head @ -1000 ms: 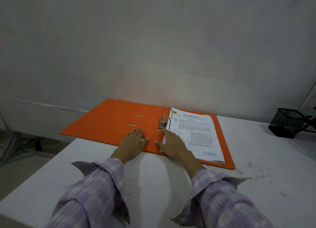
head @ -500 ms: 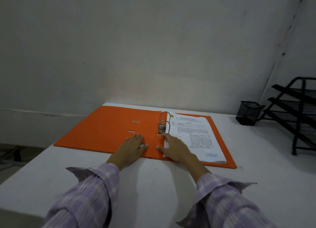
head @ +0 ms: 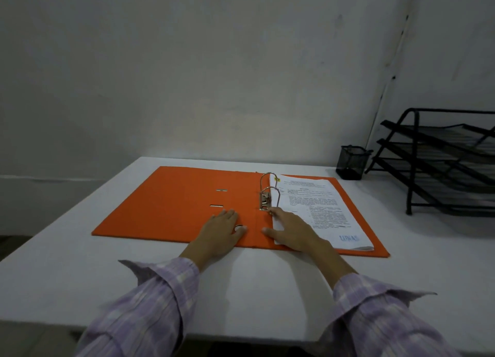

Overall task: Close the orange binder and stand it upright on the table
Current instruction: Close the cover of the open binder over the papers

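Note:
The orange binder (head: 174, 204) lies open and flat on the white table (head: 241, 289), its left cover spread out towards the table's left edge. Two metal rings (head: 269, 193) stand up at the spine, and a stack of printed paper (head: 318, 209) lies on the right cover. My left hand (head: 222, 230) rests flat, palm down, on the left cover close to the spine. My right hand (head: 292, 229) lies flat on the paper's near left corner, its index finger touching the base of the ring clamp. Neither hand grips anything.
A black mesh pen cup (head: 352, 162) stands at the back right of the table. To its right is a black wire paper tray rack (head: 442, 163) with three tiers. A white wall runs behind the table.
The view has swung to the right and lifted, bringing the tray rack into sight. Both hands stay flat on the binder in nearly the same places.

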